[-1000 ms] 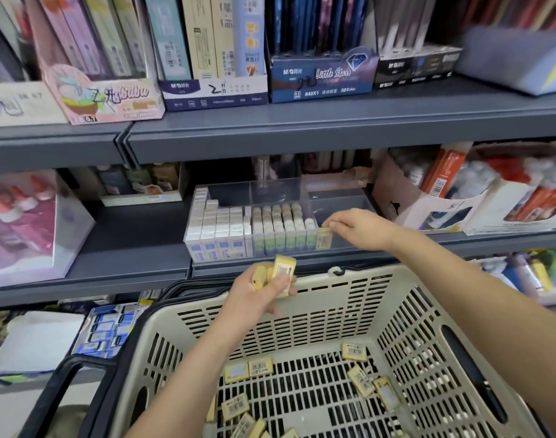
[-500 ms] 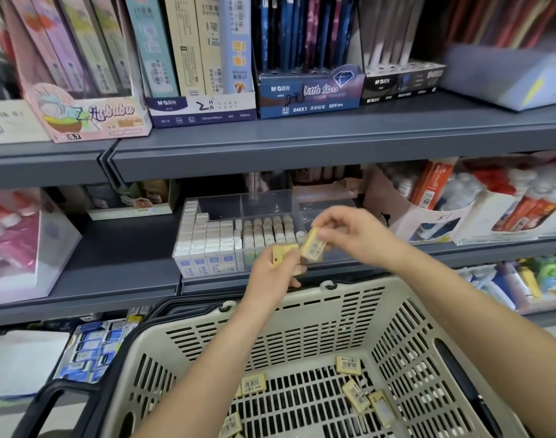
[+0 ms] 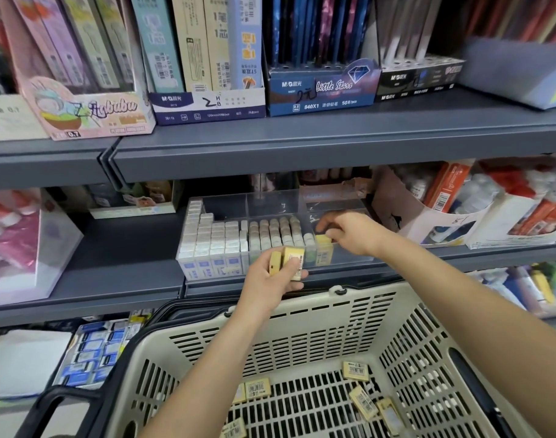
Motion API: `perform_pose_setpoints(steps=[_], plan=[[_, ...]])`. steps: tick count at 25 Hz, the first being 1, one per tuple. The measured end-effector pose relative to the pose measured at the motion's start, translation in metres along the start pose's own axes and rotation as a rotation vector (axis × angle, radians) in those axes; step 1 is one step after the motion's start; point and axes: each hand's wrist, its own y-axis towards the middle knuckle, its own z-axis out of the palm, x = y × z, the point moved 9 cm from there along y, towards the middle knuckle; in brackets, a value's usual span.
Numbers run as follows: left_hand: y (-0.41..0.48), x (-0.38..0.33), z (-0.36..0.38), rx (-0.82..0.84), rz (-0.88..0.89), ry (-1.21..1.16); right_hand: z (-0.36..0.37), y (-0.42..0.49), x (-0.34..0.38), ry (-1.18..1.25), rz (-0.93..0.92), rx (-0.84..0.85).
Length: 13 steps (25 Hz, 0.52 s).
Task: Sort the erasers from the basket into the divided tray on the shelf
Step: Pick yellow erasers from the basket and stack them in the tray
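Two yellow erasers [image 3: 286,262] are gripped in the curled fingers of the left hand [image 3: 270,286], kept ready just in front of the divided tray [image 3: 352,259] so that they can be handed over quickly. A single eraser [image 3: 322,239] is pinched by the right hand [image 3: 349,233] inside the rightmost compartment, set upright beside the filled rows, probably to keep the rows even. At least six loose erasers [image 3: 355,371] are counted on the floor of the basket [image 3: 302,314], below the shelf [image 3: 128,273].

Grey metal shelves [image 3: 302,143] crowded with boxed stationery [image 3: 207,105]; even light.
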Motion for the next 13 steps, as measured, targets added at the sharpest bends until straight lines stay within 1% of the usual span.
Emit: perform_pose_setpoints(steps=[2,3,4,5,7,8,9,11,13], plan=[[0.001,0.002,0.000,0.013,-0.017,-0.013,0.005,0.000,0.003,-0.082,-0.021,0.032],[0.001,0.003,0.000,0.016,-0.017,-0.001,0.005,-0.002,0.005,-0.103,-0.033,0.022],[0.001,0.003,0.000,0.015,-0.014,0.010,0.001,-0.004,0.008,-0.085,-0.038,-0.022],[0.001,0.003,0.001,0.012,-0.010,0.014,-0.007,-0.009,0.013,-0.029,-0.046,-0.100],[0.001,0.002,0.001,0.006,-0.005,0.010,-0.023,-0.023,0.022,0.238,-0.068,-0.246],[0.001,0.001,0.002,0.009,-0.002,0.005,-0.024,-0.029,0.029,0.372,-0.088,-0.247],[0.001,0.000,0.003,0.017,0.003,0.002,-0.019,-0.036,0.038,0.424,-0.106,-0.207],[0.001,-0.002,0.006,0.046,0.020,0.020,-0.001,-0.045,0.053,0.336,-0.128,-0.112],[0.001,-0.001,0.007,0.065,0.028,0.024,0.009,-0.049,0.055,0.255,-0.124,-0.092]])
